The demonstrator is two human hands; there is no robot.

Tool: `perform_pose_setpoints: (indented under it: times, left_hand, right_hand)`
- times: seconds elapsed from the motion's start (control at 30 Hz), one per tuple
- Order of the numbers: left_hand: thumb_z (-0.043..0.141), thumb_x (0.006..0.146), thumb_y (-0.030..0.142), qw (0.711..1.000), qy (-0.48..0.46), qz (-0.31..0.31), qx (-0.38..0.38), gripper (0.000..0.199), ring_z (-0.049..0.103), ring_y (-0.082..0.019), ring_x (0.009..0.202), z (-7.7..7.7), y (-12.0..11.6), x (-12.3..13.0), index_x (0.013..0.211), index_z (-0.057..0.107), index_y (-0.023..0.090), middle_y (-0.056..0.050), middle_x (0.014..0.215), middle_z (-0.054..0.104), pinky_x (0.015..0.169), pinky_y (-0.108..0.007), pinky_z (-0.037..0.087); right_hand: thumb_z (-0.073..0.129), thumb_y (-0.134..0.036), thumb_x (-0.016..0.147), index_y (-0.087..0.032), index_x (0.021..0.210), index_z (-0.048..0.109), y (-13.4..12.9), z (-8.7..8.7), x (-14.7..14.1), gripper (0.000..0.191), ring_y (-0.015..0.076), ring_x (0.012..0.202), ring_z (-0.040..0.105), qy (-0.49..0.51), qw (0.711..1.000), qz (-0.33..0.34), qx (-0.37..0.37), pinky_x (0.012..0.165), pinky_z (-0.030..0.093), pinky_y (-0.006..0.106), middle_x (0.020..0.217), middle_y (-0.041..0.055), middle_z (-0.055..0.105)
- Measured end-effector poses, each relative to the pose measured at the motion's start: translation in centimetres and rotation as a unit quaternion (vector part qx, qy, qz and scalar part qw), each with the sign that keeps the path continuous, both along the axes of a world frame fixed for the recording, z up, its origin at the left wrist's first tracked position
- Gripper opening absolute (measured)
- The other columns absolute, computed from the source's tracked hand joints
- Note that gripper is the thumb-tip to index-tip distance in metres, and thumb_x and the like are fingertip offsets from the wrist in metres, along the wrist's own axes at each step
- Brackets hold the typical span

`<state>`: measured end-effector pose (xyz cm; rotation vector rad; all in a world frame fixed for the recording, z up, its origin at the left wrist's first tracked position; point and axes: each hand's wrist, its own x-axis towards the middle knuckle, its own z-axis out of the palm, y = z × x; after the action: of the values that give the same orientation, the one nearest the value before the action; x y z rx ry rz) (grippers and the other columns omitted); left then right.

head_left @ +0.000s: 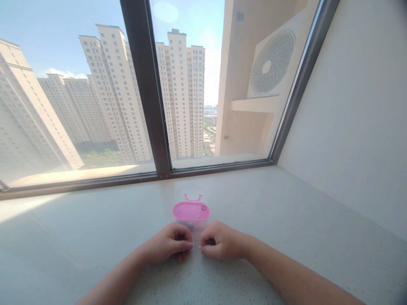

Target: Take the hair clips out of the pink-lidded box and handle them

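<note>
My left hand [170,242] is closed in a pinch, thumb against forefinger, low over the pale sill. A tiny whitish bit shows at its fingertips, too small to name. Facing it across a narrow gap, my right hand [222,241] pinches in the same way, also with a pale speck at the tips. Just beyond both hands is a small box with a pink oval lid [189,210]. Small dark rings or loops show near the lid's ends. Below the lid, a see-through body [199,225] with darker bits in it is partly hidden by my hands.
A loose pink handle [193,199] lies behind the lid. The speckled sill [95,237] runs to a dark window frame [163,163] at the back. A white wall [356,123] bounds the right side. Outside the glass are tall buildings and an air-conditioner unit [271,61].
</note>
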<state>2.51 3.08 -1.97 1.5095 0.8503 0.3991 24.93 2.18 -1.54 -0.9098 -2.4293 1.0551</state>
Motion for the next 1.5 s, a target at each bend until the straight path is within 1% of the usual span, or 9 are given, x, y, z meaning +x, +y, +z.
perform_pose_setpoints:
  times: [0.47, 0.63, 1.0, 1.27, 1.5]
  left_hand:
    - [0.068, 0.075, 0.038, 1.000, -0.001, 0.003, 0.003, 0.026, 0.057, -0.011, 0.053, -0.21, 0.11, -0.02, 0.076, 0.059, 0.013, 0.002, 0.060, 0.058, 0.052, -0.023, 0.045]
    - [0.068, 0.075, 0.039, 1.000, -0.001, 0.003, 0.005, 0.028, 0.057, -0.012, 0.054, -0.20, 0.17, 0.00, 0.075, 0.059, 0.013, 0.002, 0.061, 0.058, 0.052, -0.023, 0.045]
    - [0.068, 0.074, 0.041, 1.000, -0.004, 0.006, 0.000, 0.029, 0.057, -0.012, 0.054, -0.07, 0.03, 0.02, 0.076, 0.059, 0.014, 0.001, 0.060, 0.058, 0.053, -0.024, 0.045]
    - [0.068, 0.074, 0.039, 1.000, -0.004, 0.010, 0.000, 0.027, 0.057, -0.012, 0.054, -0.27, 0.07, 0.02, 0.076, 0.059, 0.014, 0.002, 0.061, 0.058, 0.052, -0.023, 0.045]
    - [0.069, 0.073, 0.042, 1.000, -0.003, 0.011, 0.001, 0.030, 0.058, -0.013, 0.055, -0.47, 0.02, -0.05, 0.077, 0.059, 0.014, 0.001, 0.062, 0.058, 0.053, -0.024, 0.045]
  right_hand:
    - [0.055, -0.012, 0.070, -0.013, 0.063, 0.060, -0.04, -0.38, 0.01, 0.008, 0.0048, 0.047, 0.034, 0.012, 1.000, 0.007, 0.019, 0.045, 0.026, 0.017, 0.051, -0.0063, 0.041]
    - [0.056, -0.010, 0.069, -0.013, 0.062, 0.059, 0.04, -0.50, 0.00, 0.008, 0.0045, 0.047, 0.034, 0.015, 0.999, 0.013, 0.037, 0.045, 0.026, 0.016, 0.050, -0.0066, 0.040]
    - [0.057, -0.008, 0.068, -0.012, 0.063, 0.062, -0.03, -0.42, -0.15, 0.008, 0.0039, 0.046, 0.035, 0.012, 0.998, 0.016, 0.058, 0.046, 0.027, 0.016, 0.051, -0.0067, 0.041]
    - [0.056, -0.010, 0.070, -0.012, 0.066, 0.065, 0.04, -0.27, -0.15, 0.010, 0.0040, 0.047, 0.034, 0.008, 0.999, -0.004, 0.037, 0.045, 0.026, 0.016, 0.051, -0.0066, 0.040]
    - [0.055, -0.011, 0.071, -0.011, 0.069, 0.067, -0.02, -0.27, -0.18, 0.012, 0.0044, 0.048, 0.036, 0.010, 0.999, -0.009, 0.032, 0.046, 0.027, 0.016, 0.052, -0.0059, 0.042]
